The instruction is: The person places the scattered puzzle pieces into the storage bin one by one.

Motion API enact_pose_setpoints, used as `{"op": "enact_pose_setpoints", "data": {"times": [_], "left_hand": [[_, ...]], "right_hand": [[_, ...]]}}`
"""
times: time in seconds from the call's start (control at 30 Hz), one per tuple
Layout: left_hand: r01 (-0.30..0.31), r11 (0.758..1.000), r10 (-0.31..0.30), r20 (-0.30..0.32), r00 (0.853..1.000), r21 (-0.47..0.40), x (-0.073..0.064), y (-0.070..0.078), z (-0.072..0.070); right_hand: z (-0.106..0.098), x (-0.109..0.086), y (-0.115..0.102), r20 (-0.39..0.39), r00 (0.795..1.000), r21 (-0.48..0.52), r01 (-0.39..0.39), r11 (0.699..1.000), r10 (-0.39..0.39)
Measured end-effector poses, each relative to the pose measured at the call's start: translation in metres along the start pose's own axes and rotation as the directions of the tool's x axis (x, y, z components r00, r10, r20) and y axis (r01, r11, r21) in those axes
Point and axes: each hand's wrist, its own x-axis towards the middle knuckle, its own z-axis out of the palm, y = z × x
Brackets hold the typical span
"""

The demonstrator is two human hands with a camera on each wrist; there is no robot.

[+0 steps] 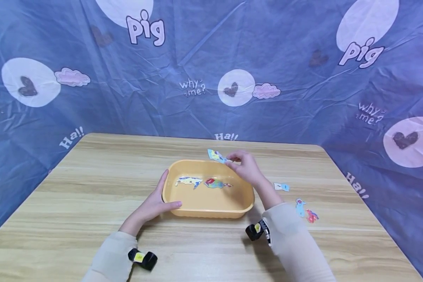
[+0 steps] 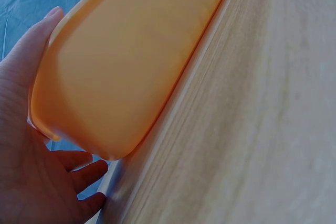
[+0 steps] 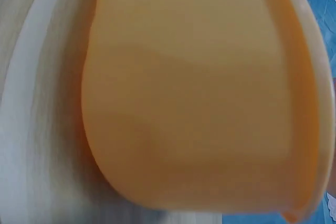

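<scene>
A yellow-orange plastic tray [image 1: 211, 203] sits on the table. My left hand [image 1: 154, 204] holds its left end, with the thumb over the near rim and the fingers along the outside. Above the back right rim, my right hand [image 1: 246, 167] pinches a flat printed cutout [image 1: 216, 156] in light blue and yellow between thumb and fingers. Inside the tray lie a white-and-blue cutout [image 1: 188, 181] and a red-and-green cutout [image 1: 213, 183], side by side. The tray's outer wall [image 3: 194, 103] fills most of the right wrist view, hiding the held cutout there.
Right of the tray, on the wooden table [image 1: 74, 203], lie a white-and-blue cutout [image 1: 281, 187], a light blue cutout [image 1: 300, 207] and a red cutout [image 1: 311, 216]. A blue printed cloth [image 1: 197, 117] hangs behind the table.
</scene>
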Motion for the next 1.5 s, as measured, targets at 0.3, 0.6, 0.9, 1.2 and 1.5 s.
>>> {"op": "enact_pose_setpoints", "data": {"times": [0.3,0.6,0.9,1.2,1.5], "left_hand": [[-0.004,1.0,0.004,-0.002,1.0,-0.015,-0.001,0.001,0.0],[0.002,1.0,-0.002,0.001,1.0,-0.011,-0.001,0.001,-0.001],[0.01,1.0,-0.01,0.003,1.0,-0.007,0.0,0.001,-0.002],[0.035,0.999,-0.035,0.018,0.999,-0.023,-0.006,0.022,-0.002],[0.006,1.0,-0.006,0.015,1.0,-0.02,-0.001,0.005,-0.002]], "right_hand": [[0.016,-0.001,-0.008,0.038,0.999,0.056,0.018,0.998,-0.02],[0.032,-0.003,-0.014,0.107,0.994,0.063,0.029,0.998,-0.036],[0.047,-0.003,-0.023,0.189,0.98,0.061,0.044,0.997,-0.055],[0.059,-0.003,-0.026,0.232,0.964,0.056,0.123,0.991,-0.133],[0.068,-0.004,-0.028,0.277,0.948,0.049,0.147,0.988,-0.155]]}}
